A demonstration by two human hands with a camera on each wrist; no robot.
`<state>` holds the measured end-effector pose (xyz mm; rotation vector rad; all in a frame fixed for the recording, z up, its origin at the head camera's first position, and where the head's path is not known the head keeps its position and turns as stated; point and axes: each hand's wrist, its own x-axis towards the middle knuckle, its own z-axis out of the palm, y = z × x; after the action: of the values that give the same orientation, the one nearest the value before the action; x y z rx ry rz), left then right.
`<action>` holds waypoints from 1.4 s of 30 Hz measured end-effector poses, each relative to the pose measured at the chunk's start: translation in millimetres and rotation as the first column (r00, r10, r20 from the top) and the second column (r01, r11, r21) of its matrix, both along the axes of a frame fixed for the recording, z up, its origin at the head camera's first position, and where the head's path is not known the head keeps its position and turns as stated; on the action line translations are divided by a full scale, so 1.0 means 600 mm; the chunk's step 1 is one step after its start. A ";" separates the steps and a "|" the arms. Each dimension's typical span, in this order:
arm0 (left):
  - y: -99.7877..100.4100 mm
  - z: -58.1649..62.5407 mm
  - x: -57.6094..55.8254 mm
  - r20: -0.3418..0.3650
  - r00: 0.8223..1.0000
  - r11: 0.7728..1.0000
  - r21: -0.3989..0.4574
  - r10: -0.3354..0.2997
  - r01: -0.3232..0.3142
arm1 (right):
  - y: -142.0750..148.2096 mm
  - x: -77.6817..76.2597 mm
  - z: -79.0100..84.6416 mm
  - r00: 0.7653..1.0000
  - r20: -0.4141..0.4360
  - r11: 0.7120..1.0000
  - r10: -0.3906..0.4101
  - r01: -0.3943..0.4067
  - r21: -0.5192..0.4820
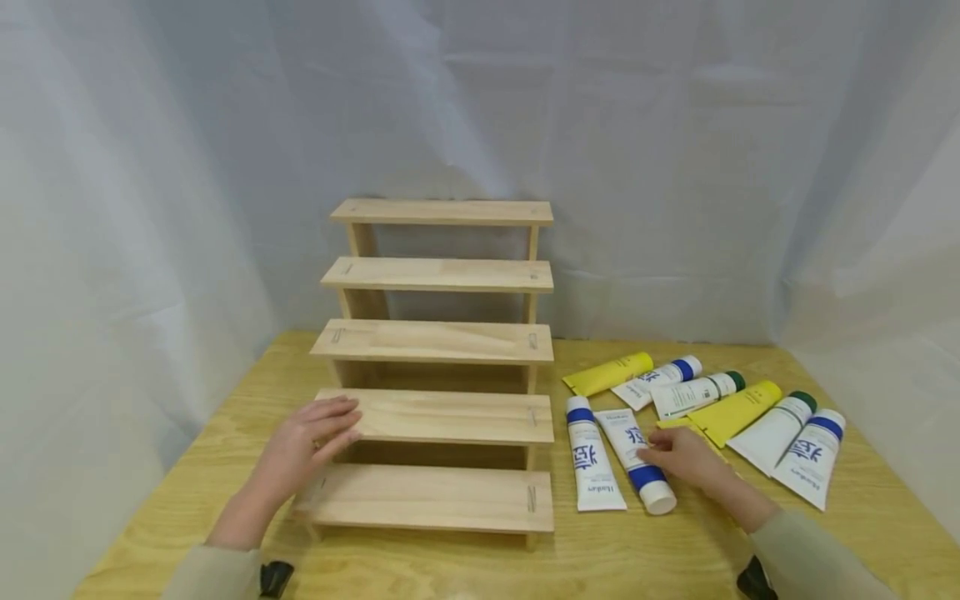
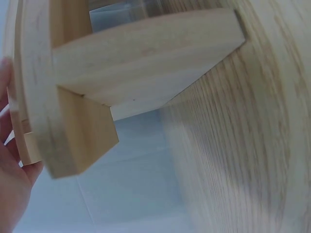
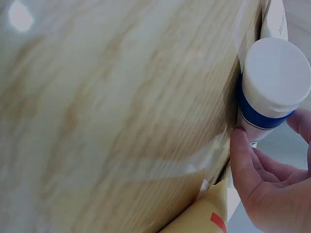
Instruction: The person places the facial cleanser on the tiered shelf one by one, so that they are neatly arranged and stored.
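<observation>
A pale wooden stepped display rack [image 1: 435, 342] stands at the middle of the table. My left hand [image 1: 311, 433] holds the left end of its second step from the bottom, with fingers over the top and the thumb at the edge. In the left wrist view that hand [image 2: 14, 189] shows behind the lower board. My right hand [image 1: 690, 458] grips a white squeeze tube with a blue band [image 1: 626, 437] just below its white cap. The tube lies at a slant, cap toward me. In the right wrist view a finger and thumb sit on either side of the tube [image 3: 265, 107].
Beside it lies another blue-banded tube [image 1: 588, 454], cap away from me. Several white and yellow tubes [image 1: 735, 412] spread over the right of the wood-grain table [image 1: 450, 575]; one yellow tube [image 3: 204, 213] is partly under the right hand. White sheeting [image 1: 637, 167] hangs behind.
</observation>
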<state>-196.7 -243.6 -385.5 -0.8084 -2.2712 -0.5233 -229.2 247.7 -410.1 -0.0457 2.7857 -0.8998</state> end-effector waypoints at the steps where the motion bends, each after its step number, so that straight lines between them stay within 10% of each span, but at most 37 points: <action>1: 0.000 0.000 0.000 0.003 1.000 1.000 -0.001 0.003 -0.003 | 0.000 -0.001 0.000 1.000 0.020 1.000 -0.010 0.010 -0.011; 21: -0.001 0.002 0.001 0.059 0.998 0.999 0.040 0.028 -0.030 | -0.010 -0.012 0.001 0.964 0.233 0.972 -0.129 0.169 -0.162; 42: 0.004 0.001 0.001 0.078 0.996 0.997 0.062 0.047 -0.052 | -0.011 0.012 0.012 0.974 0.175 0.925 -0.142 0.193 -0.328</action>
<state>-196.2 -241.5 -385.1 -0.7091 -2.3259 -0.6103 -222.2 241.1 -402.8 0.2015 2.4931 -1.3648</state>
